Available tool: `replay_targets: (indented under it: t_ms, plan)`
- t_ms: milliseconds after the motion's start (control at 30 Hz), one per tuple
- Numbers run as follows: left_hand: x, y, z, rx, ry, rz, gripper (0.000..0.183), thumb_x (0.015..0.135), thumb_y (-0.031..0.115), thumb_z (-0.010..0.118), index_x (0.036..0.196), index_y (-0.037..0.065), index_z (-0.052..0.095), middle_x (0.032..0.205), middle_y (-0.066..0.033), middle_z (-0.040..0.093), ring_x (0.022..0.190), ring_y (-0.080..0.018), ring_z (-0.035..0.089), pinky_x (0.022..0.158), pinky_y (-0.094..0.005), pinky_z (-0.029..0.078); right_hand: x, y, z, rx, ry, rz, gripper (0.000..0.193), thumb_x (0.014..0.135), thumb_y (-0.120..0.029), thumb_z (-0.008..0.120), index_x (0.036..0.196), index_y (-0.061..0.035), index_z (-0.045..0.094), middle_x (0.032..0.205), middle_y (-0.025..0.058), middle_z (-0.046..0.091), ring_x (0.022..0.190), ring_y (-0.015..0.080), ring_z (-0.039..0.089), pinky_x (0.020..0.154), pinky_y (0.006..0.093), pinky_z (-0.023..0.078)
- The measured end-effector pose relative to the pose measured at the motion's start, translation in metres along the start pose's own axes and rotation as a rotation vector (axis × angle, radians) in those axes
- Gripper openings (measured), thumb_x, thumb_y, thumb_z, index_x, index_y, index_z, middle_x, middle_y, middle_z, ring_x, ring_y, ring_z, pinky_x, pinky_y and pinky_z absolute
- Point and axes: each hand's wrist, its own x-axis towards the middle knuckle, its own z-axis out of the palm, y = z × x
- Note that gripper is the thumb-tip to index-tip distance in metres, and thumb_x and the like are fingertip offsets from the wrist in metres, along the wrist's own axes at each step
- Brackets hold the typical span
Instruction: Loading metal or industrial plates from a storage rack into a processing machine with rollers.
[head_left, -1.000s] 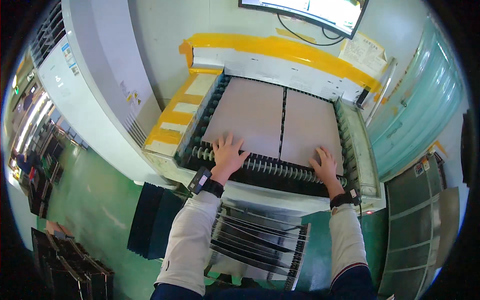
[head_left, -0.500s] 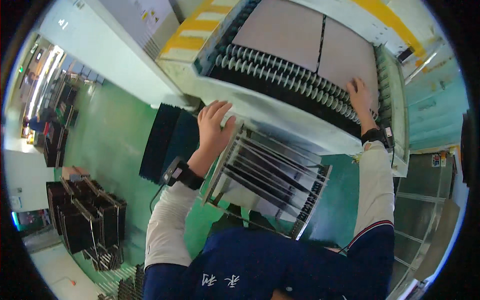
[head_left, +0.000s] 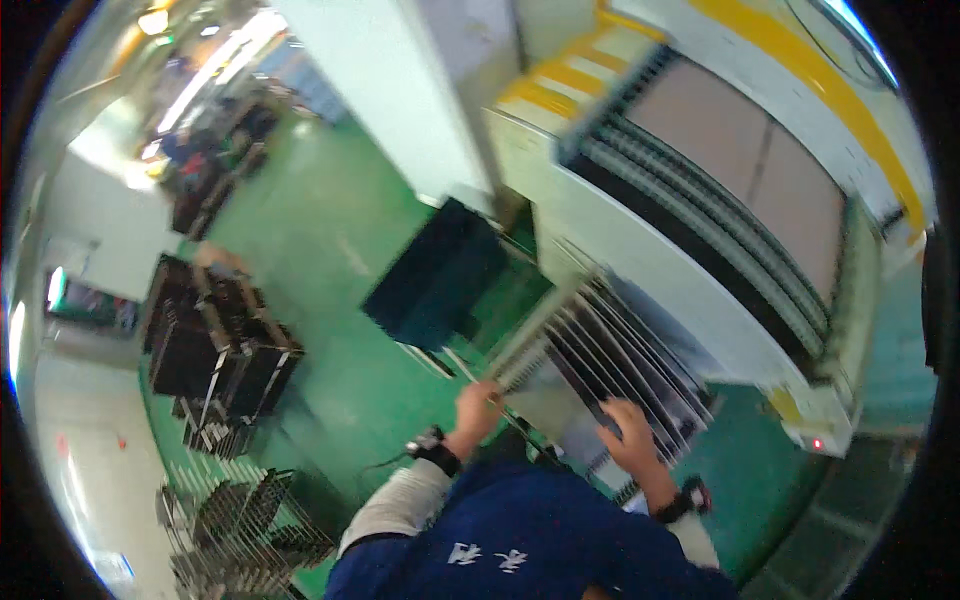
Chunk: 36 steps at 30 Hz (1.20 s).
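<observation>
A metal rack (head_left: 532, 341) with thin rails and dark flat panels standing in it is right in front of my body. My left hand (head_left: 478, 408) is closed at the rack's near left corner, its fingers around the frame there. Above the rack's near side is my right hand (head_left: 632, 435), thumb and fingers apart and nothing visible in them. Its fingertips are close to the rails and a dark panel (head_left: 585, 350); motion blur hides whether they touch. Both wrists wear black straps with small devices.
Beyond the rack, a roller conveyor machine (head_left: 700, 230) carries two flat pinkish-brown panels (head_left: 715, 125). A dark ribbed block (head_left: 438, 272) on a stand is left of the rack. Several loaded racks (head_left: 220, 340) and more wire racks (head_left: 245, 520) stand on the green floor at left.
Both hands have come back from the machine's side to the rack, the right one leaving a panel on the rollers. My view has swung left, so the machine now appears farther right.
</observation>
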Motion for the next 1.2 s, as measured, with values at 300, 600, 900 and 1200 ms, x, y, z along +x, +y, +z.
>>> replay_targets:
  t_ms: [300,600,900,1200]
  plan:
    - [-0.023,0.008,0.022,-0.018,0.028,0.056,0.031,0.076,0.023,0.064,0.104,0.011,0.065,0.107,-0.0115,0.061,0.102,-0.0334,0.055,0.089,-0.0437,0.046,-0.074,0.044,0.032,-0.282,-0.032,0.069,0.043,0.072,-0.02,0.071,0.108,-0.0022,0.058,0.12,0.0206,0.049,0.111,0.0402,0.046,0.092,0.0471,0.04]
    - [-0.033,-0.011,0.037,-0.089,-0.073,0.09,0.031,0.079,0.028,0.061,0.105,0.011,0.065,0.107,-0.0154,0.06,0.102,-0.0355,0.055,0.086,-0.0439,0.046,-0.084,0.092,0.046,-0.566,-0.272,0.396,0.027,0.073,-0.024,0.068,0.085,-0.0002,0.065,0.097,0.0201,0.057,0.093,0.038,0.058,0.077,0.0471,0.047]
    - [-0.035,0.003,0.029,-0.106,-0.155,0.082,0.034,0.081,0.03,0.06,0.108,0.01,0.064,0.103,-0.0173,0.062,0.098,-0.0359,0.058,0.084,-0.0432,0.048,-0.083,0.042,0.008,-0.664,-0.137,0.217,0.019,0.074,-0.02,0.063,0.077,-0.0006,0.064,0.08,0.0169,0.062,0.079,0.0331,0.061,0.073,0.0439,0.049]
    - [-0.006,0.022,0.034,-0.219,-0.303,0.155,0.043,0.079,0.037,0.063,0.11,0.007,0.063,0.105,-0.0164,0.065,0.098,-0.0332,0.061,0.082,-0.0394,0.049,-0.071,-0.017,-0.104,-0.634,0.079,0.07,0.021,0.067,-0.019,0.067,0.068,-0.0011,0.058,0.073,0.0179,0.056,0.066,0.035,0.054,0.057,0.0469,0.038]
